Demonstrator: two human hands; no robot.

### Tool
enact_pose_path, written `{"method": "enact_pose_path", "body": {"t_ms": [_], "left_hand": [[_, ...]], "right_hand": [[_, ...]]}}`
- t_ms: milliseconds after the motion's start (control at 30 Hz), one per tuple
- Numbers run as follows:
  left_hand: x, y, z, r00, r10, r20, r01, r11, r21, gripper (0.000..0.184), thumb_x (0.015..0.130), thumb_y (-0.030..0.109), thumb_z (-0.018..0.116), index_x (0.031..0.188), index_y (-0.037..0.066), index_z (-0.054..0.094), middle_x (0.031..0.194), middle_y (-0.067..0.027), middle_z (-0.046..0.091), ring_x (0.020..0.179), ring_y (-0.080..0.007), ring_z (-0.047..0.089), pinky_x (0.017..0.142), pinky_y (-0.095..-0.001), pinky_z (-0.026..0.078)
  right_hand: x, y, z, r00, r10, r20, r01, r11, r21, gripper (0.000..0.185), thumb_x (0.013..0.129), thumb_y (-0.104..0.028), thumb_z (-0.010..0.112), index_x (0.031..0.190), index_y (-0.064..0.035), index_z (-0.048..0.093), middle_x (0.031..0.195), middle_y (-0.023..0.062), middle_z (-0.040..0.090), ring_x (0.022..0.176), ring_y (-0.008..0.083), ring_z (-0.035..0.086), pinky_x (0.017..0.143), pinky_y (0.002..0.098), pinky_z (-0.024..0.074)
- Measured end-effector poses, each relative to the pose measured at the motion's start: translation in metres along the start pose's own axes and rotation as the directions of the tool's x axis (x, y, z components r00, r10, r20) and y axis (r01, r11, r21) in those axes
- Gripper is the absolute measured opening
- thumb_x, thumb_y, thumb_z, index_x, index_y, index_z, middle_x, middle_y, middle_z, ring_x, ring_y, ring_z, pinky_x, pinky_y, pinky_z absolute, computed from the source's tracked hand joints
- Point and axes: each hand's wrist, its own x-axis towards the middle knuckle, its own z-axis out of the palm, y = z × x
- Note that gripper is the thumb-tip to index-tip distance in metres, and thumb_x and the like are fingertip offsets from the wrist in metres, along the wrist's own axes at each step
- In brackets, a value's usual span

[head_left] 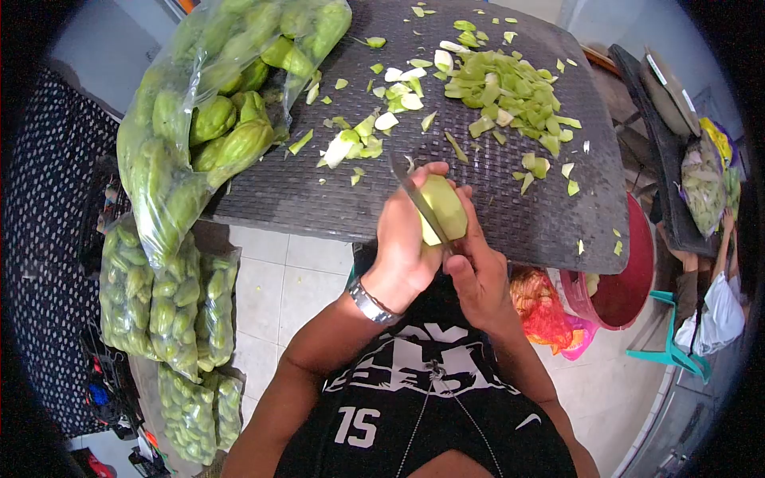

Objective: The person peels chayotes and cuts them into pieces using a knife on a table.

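Note:
A peeled pale-green chayote (pixel 446 209) is between my two hands, above the near edge of the table. My left hand (pixel 402 243), with a metal watch at its wrist, is closed around the chayote's left side. In my right hand (pixel 482 275) is the handle end of a knife (pixel 420 199), mostly hidden by the fingers. The blade slants up and left across the face of the chayote. Right-hand fingers also touch the chayote's right side. Green peelings (pixel 510 92) lie heaped beyond my hands, and more scraps (pixel 347 147) are scattered to the left.
The dark woven-pattern table (pixel 303 199) carries a large clear bag of chayotes (pixel 215 119) at its left. Several more filled bags (pixel 175 303) stand below it. At right are a red tub (pixel 629 271), an orange-red bag (pixel 538 307), a teal stool (pixel 665 350) and another person's arm (pixel 723 243).

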Motion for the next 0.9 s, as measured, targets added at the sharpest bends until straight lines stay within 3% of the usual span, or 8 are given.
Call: {"method": "enact_pose_path", "body": {"t_ms": [167, 367, 567, 667, 767, 800, 900], "left_hand": [[-0.006, -0.003, 0.005, 0.995, 0.081, 0.060, -0.084, 0.995, 0.049, 0.036, 0.107, 0.032, 0.051, 0.127, 0.003, 0.057, 0.107, -0.0106, 0.065, 0.116, -0.0321, 0.065, 0.102, -0.0422, 0.052], [-0.014, -0.006, 0.013, 0.974, 0.221, 0.055, -0.227, 0.957, 0.179, 0.040, 0.111, 0.034, 0.039, 0.130, 0.003, 0.054, 0.117, -0.0162, 0.064, 0.117, -0.0254, 0.062, 0.101, -0.0389, 0.050], [-0.016, -0.015, 0.011, 0.930, 0.363, 0.067, -0.369, 0.909, 0.194, 0.042, 0.111, 0.035, 0.038, 0.132, 0.002, 0.054, 0.114, -0.0146, 0.065, 0.119, -0.0276, 0.063, 0.103, -0.0387, 0.049], [-0.001, -0.009, 0.007, 0.959, 0.265, 0.104, -0.278, 0.950, 0.145, 0.042, 0.110, 0.034, 0.042, 0.134, 0.000, 0.053, 0.112, -0.0131, 0.064, 0.118, -0.0335, 0.064, 0.105, -0.0449, 0.051], [0.006, 0.025, 0.000, 0.961, -0.179, 0.210, 0.191, 0.981, -0.036, 0.039, 0.109, 0.034, 0.045, 0.126, 0.001, 0.059, 0.108, -0.0139, 0.066, 0.113, -0.0367, 0.065, 0.102, -0.0507, 0.052], [0.013, 0.021, -0.007, 0.974, -0.199, 0.112, 0.208, 0.975, -0.074, 0.035, 0.108, 0.035, 0.047, 0.112, 0.003, 0.064, 0.101, -0.0131, 0.068, 0.109, -0.0377, 0.067, 0.100, -0.0545, 0.053], [0.021, 0.011, -0.023, 0.962, -0.109, 0.249, 0.143, 0.982, -0.125, 0.033, 0.107, 0.033, 0.048, 0.101, 0.005, 0.064, 0.096, -0.0117, 0.068, 0.106, -0.0367, 0.067, 0.098, -0.0542, 0.054]], "right_hand": [[-0.003, -0.002, -0.001, 0.999, 0.052, 0.004, -0.053, 0.998, 0.045, 0.091, 0.102, -0.067, 0.045, 0.163, -0.0036, 0.022, 0.147, 0.0292, 0.053, 0.133, 0.0432, 0.056, 0.105, 0.0427, 0.0482], [-0.007, -0.004, -0.006, 0.985, 0.150, 0.082, -0.156, 0.985, 0.078, 0.090, 0.101, -0.068, 0.046, 0.163, -0.0060, 0.023, 0.144, 0.0269, 0.057, 0.131, 0.0398, 0.059, 0.103, 0.0413, 0.0494], [-0.009, -0.007, -0.005, 0.984, 0.169, 0.056, -0.174, 0.980, 0.102, 0.088, 0.101, -0.066, 0.049, 0.163, -0.0069, 0.027, 0.139, 0.0268, 0.061, 0.127, 0.0385, 0.062, 0.099, 0.0398, 0.0515], [-0.007, -0.005, -0.010, 0.982, 0.182, 0.052, -0.185, 0.980, 0.072, 0.085, 0.100, -0.062, 0.055, 0.161, -0.0079, 0.031, 0.132, 0.0272, 0.064, 0.122, 0.0397, 0.065, 0.095, 0.0392, 0.0534], [-0.002, -0.006, -0.024, 0.992, 0.090, 0.084, -0.080, 0.991, -0.110, 0.082, 0.098, -0.056, 0.063, 0.160, -0.0097, 0.035, 0.124, 0.0274, 0.068, 0.116, 0.0413, 0.067, 0.090, 0.0392, 0.0551], [-0.001, -0.006, -0.024, 0.992, 0.092, 0.086, -0.081, 0.989, -0.128, 0.081, 0.098, -0.054, 0.064, 0.160, -0.0108, 0.036, 0.123, 0.0272, 0.069, 0.116, 0.0419, 0.067, 0.090, 0.0396, 0.0552], [0.003, -0.004, -0.022, 0.988, 0.117, 0.101, -0.100, 0.982, -0.159, 0.078, 0.097, -0.048, 0.067, 0.160, -0.0132, 0.037, 0.123, 0.0270, 0.069, 0.115, 0.0431, 0.066, 0.089, 0.0408, 0.0555]]}}
